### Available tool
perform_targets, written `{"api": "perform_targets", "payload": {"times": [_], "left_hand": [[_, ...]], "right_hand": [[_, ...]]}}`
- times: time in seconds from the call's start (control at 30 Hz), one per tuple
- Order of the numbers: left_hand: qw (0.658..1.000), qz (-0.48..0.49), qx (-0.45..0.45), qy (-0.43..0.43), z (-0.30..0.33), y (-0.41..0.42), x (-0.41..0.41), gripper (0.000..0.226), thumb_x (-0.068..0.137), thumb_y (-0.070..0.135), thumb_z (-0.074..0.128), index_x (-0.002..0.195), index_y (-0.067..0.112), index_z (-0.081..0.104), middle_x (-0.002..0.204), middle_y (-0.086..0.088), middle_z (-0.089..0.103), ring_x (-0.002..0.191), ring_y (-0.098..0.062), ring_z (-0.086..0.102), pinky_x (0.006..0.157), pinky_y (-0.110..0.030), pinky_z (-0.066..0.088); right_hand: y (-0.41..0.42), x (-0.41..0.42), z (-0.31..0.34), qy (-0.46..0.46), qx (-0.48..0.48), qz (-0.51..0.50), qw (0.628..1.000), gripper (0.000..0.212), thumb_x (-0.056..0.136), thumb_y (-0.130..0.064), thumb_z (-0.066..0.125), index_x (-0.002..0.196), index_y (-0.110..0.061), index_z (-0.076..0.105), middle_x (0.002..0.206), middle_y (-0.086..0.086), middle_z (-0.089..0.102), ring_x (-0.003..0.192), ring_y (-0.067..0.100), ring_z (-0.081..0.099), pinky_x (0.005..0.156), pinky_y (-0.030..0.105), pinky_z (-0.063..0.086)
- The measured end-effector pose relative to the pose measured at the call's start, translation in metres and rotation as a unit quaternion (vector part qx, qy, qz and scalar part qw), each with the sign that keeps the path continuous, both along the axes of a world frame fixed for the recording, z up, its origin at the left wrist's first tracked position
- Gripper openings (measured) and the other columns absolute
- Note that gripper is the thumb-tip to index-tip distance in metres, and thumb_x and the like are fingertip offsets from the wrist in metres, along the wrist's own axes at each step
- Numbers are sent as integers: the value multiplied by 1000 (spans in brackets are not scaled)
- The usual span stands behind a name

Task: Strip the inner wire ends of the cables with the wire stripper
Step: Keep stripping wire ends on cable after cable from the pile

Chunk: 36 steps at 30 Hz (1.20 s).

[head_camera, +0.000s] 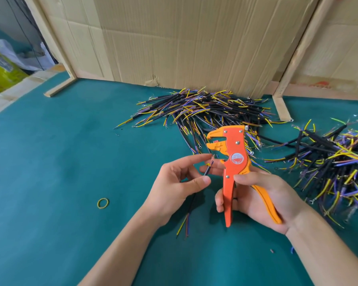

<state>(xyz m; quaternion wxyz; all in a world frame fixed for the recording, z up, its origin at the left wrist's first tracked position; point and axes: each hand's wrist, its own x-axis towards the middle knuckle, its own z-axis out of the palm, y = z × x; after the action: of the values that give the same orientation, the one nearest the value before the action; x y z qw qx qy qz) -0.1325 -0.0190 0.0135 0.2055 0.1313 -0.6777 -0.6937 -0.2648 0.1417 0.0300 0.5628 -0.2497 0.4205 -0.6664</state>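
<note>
My right hand (256, 195) grips the handles of an orange wire stripper (234, 159), held upright with its open jaws pointing left. My left hand (178, 182) pinches a short black cable (269, 169)... THINGS: My right hand (256, 195) grips the handles of an orange wire stripper (234, 159). The tool stands upright with its jaws open and pointing left. My left hand (174, 184) pinches a short black cable (207, 171) between thumb and fingers, just left of the stripper and below its jaws. The cable's upper inner wire ends stick up by my fingertips, apart from the jaws. Its lower end hangs under my palm, with yellow and blue inner wires showing.
A heap of black cables (205, 108) with yellow and blue wire ends lies at the back by the cardboard wall (174, 38). A second heap (335, 162) lies at the right. A yellow rubber band (103, 203) rests on the green mat (60, 162).
</note>
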Motion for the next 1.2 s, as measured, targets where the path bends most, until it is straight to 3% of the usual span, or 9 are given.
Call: {"api": "perform_targets", "payload": {"times": [0.17, 0.37, 0.53, 0.77, 0.9, 1.07, 1.2], "left_hand": [[1000, 14, -7, -10, -3, -1, -1, 41, 82, 5, 80, 119, 22, 72, 69, 5, 64, 73, -10, 57, 76, -20, 48], [999, 43, -19, -25, -6, -1, -2, 37, 82, 6, 81, 116, 18, 73, 71, 5, 67, 70, -8, 58, 72, -17, 47], [998, 50, -14, -33, -5, 0, -2, 32, 81, 8, 83, 110, 19, 75, 71, 4, 69, 66, -7, 59, 67, -16, 47], [998, 44, -1, -51, -5, -2, -2, 28, 79, 11, 85, 105, 18, 76, 74, -1, 70, 62, -8, 58, 61, -15, 45], [997, 46, 26, -54, -4, -2, -2, 24, 77, 9, 86, 96, 18, 74, 73, 0, 72, 61, -7, 60, 58, -14, 45], [997, 47, 24, -54, -4, -1, -2, 20, 78, 9, 85, 92, 19, 75, 72, 2, 70, 62, -7, 59, 59, -16, 47], [997, 46, 18, -58, -4, 0, -2, 18, 79, 12, 84, 93, 21, 77, 71, 1, 70, 62, -9, 57, 59, -17, 46]], "right_hand": [[-1, 1, -1, -7, 4, 5, 1000, 72, 75, -23, 83, 140, -4, 58, 143, 26, 54, 84, 43, 67, 77, 49, 55], [-1, 1, -1, -7, 8, -6, 1000, 74, 73, -20, 85, 139, -2, 57, 143, 25, 55, 87, 46, 66, 77, 50, 55], [-2, 2, 2, -13, 13, -13, 1000, 70, 69, -19, 88, 132, -1, 62, 112, 26, 62, 85, 43, 65, 74, 50, 55], [-2, 4, 2, -16, 16, -31, 999, 61, 71, -11, 80, 127, 4, 63, 109, 28, 56, 79, 43, 63, 68, 51, 55], [-2, 3, 0, -9, 9, -26, 1000, 60, 76, -14, 73, 133, 1, 61, 107, 23, 58, 79, 39, 62, 70, 50, 55], [-3, 0, -2, -9, -19, -26, 999, 77, 72, -25, 85, 140, -2, 57, 111, 17, 57, 82, 31, 61, 77, 48, 54], [-1, -2, -4, -18, -37, -26, 999, 76, 73, -26, 84, 138, 0, 56, 115, 17, 60, 82, 30, 62, 78, 47, 55]]}}
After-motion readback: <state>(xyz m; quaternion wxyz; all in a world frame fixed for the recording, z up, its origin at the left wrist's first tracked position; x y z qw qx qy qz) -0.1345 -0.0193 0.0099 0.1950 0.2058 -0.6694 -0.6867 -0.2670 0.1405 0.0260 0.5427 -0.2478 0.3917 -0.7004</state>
